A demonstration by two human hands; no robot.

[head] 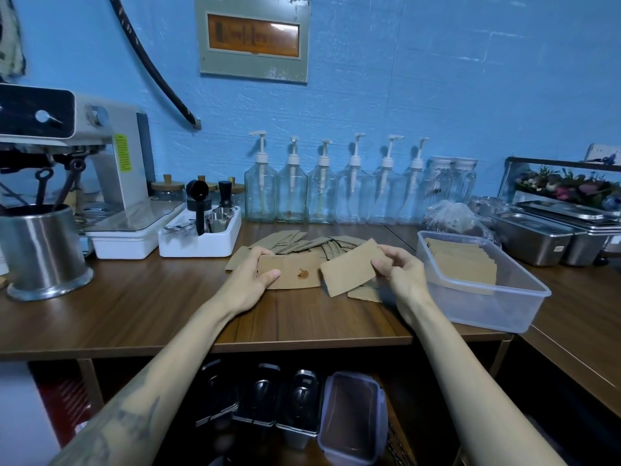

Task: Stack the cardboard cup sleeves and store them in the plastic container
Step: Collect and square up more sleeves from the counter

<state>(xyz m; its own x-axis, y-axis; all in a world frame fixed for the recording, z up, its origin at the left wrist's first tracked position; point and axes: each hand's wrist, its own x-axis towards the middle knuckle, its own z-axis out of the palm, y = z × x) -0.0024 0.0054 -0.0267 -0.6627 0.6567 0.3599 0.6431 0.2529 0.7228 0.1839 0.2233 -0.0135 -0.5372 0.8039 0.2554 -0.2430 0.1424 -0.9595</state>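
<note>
A loose pile of flat brown cardboard cup sleeves (302,245) lies in the middle of the wooden table (134,311). My left hand (255,277) grips one sleeve with a dark stain (295,274), thumb on top. My right hand (400,270) pinches a second, tilted sleeve (349,269) by its right end, just above the table. To the right stands a clear plastic container (524,297) with a stack of sleeves (460,264) lying inside.
An espresso machine (100,163), a steel canister (43,250) and a white tool tray (201,237) stand at the left. Glass pump bottles (322,196) line the blue wall. Steel pans (544,237) sit at the right. A lidded box (353,422) is under the table.
</note>
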